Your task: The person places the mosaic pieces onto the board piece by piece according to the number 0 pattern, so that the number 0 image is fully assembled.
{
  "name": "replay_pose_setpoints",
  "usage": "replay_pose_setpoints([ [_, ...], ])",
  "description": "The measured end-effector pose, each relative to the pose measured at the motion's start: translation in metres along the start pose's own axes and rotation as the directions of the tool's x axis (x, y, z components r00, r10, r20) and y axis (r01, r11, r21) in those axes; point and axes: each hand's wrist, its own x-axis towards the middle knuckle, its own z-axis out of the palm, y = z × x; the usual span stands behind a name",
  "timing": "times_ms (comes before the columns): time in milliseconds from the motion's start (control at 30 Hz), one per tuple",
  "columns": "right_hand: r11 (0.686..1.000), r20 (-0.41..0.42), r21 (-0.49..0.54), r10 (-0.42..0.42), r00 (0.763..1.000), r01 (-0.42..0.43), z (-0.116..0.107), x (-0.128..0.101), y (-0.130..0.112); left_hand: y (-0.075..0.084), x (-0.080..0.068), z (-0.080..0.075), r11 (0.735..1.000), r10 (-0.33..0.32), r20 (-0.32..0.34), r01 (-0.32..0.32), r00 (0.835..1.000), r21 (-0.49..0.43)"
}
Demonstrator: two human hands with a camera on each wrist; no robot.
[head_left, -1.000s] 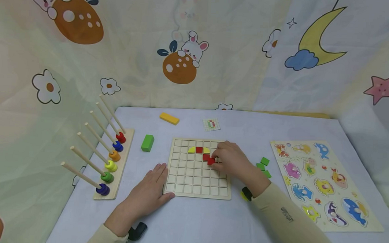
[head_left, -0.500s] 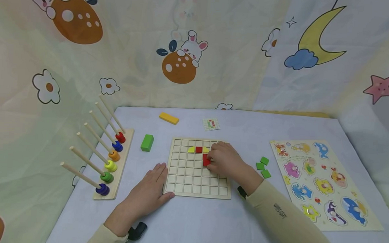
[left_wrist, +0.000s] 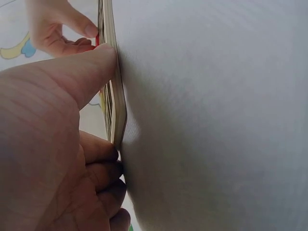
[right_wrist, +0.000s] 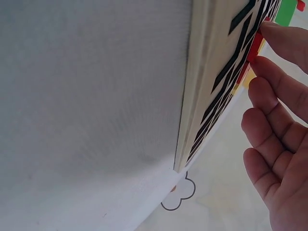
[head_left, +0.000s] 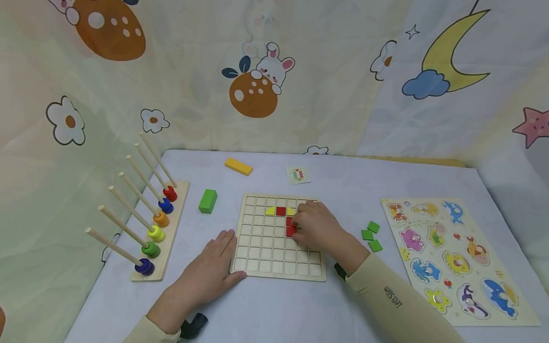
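Nearest you, your left hand [head_left: 208, 271] lies flat on the table [head_left: 267, 316], fingers straight and together, pressed against the near left corner of the wooden grid board [head_left: 276, 267]. It has not shifted over the last second, so the board stays braced. The left wrist view confirms it: your thumb [left_wrist: 82, 67] rests along the board's edge.

Further in, your right hand [head_left: 315, 226] sits over the middle right of the board with fingertips curled down onto the red tiles [head_left: 291, 227]. A second ago those fingers were a cell or so further right and nearer you, with more red showing; now the hand has slid left and the red pieces sit in a column below the red square in the row of yellow and red tiles [head_left: 280, 211]. That reads as the piece being seated into its cell, with your fingertips pinching or pressing it; the right wrist view shows them touching its edge [right_wrist: 254, 45].

To the right, the loose green tiles [head_left: 371, 235] wait untouched, beside the animal puzzle [head_left: 461, 259]. On the left stand the ring pegs [head_left: 157, 222] and a green block [head_left: 207, 201]. Farthest off lie the yellow block [head_left: 238, 166] and the pattern card [head_left: 298, 175], all unmoved.
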Motion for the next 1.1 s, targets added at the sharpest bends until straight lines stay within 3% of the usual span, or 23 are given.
replay_pose_setpoints([
  [733,1.000,0.009,0.005,0.022,1.000,-0.022,0.001,0.000,-0.003,0.000,0.001,0.001,1.000,-0.002,0.006,0.002,1.000,0.000],
  [1100,0.997,-0.081,0.072,0.041,0.996,-0.035,-0.012,-0.015,0.010,-0.001,0.001,0.002,1.000,-0.007,0.008,0.006,1.000,0.003],
])
